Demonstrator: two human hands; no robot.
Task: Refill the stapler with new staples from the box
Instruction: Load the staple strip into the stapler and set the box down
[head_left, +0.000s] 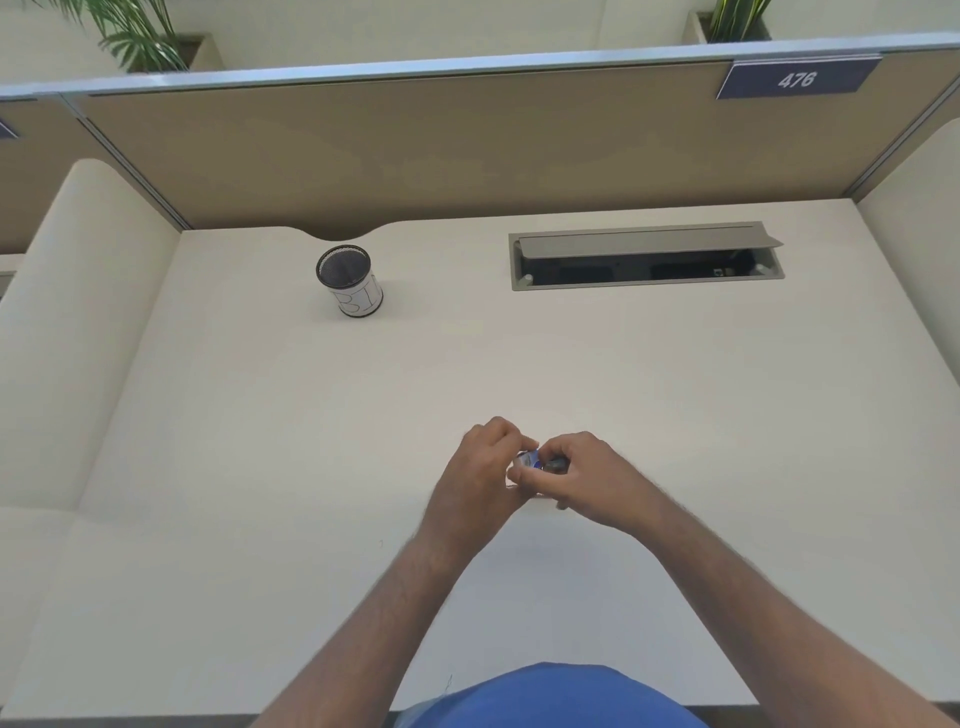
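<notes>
Near the middle of the desk (675, 441), a little toward our near edge, we are bringing both hands together over 1 small object. Our left hand (485, 467) is curling around its left side, and our right hand (587, 475) is closing in from the right, the fingertips of the 2 hands touching or nearly so. Between them we are pinching what looks like the small white-and-blue box (530, 460) of staples, with a dark grey piece (556, 464) just to its right that may be the stapler or a strip of staples; the fingers are hiding too much for us to tell which. We are holding the work low, just above the desk surface, probably so that anything slipping loose is falling only a short way and staying within reach. Both hands are clamped on the small thing, neither one spread open.

Counting what is around us: 1 black mesh pen cup (349, 280) is standing upright at the far left, well apart from our hands; 1 cable tray (647, 257) is sitting with its lid propped open at the far right; 1 number plate (797, 79) reading 476 is hanging on the partition, and 2 plants are showing beyond it.
</notes>
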